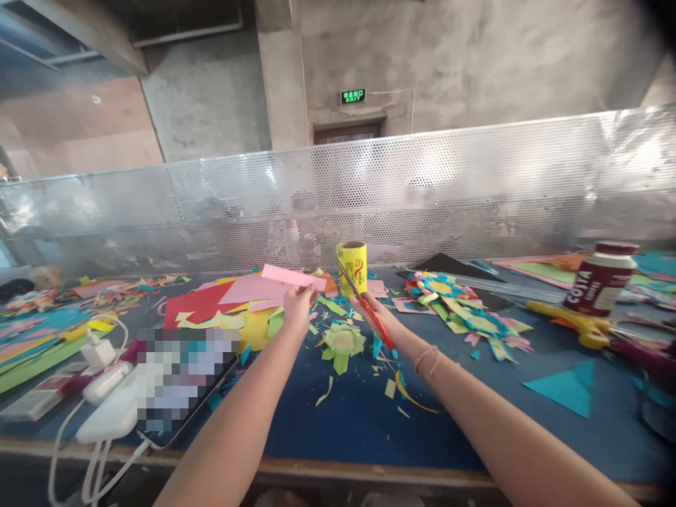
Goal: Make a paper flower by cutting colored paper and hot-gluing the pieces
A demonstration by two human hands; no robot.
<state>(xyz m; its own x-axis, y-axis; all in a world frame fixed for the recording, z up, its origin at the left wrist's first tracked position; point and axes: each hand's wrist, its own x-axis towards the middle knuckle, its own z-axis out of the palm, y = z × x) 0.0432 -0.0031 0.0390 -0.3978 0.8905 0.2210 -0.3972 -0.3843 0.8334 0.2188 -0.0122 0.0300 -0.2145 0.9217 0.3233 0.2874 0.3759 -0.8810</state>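
Note:
My left hand (299,304) pinches a pink paper strip (288,275), which points away to the left. In my right hand (372,313) are red-handled scissors (381,328), their blades pointing up and forward, in front of a yellow tape roll (353,266) that stands upright. The strip and the scissors are apart. Between my forearms lies a green paper flower (343,340) among small scraps. Pink and red sheets (195,304) lie beyond my left hand. A blue and green paper flower piece (437,285) is to the right of my right hand.
A phone (184,387) with white cables and a power bank (113,408) lies at the left. On the right are a brown bottle (601,279), yellow-handled scissors (573,320) and a blue paper triangle (567,387). A perforated metal screen (465,190) runs along the back.

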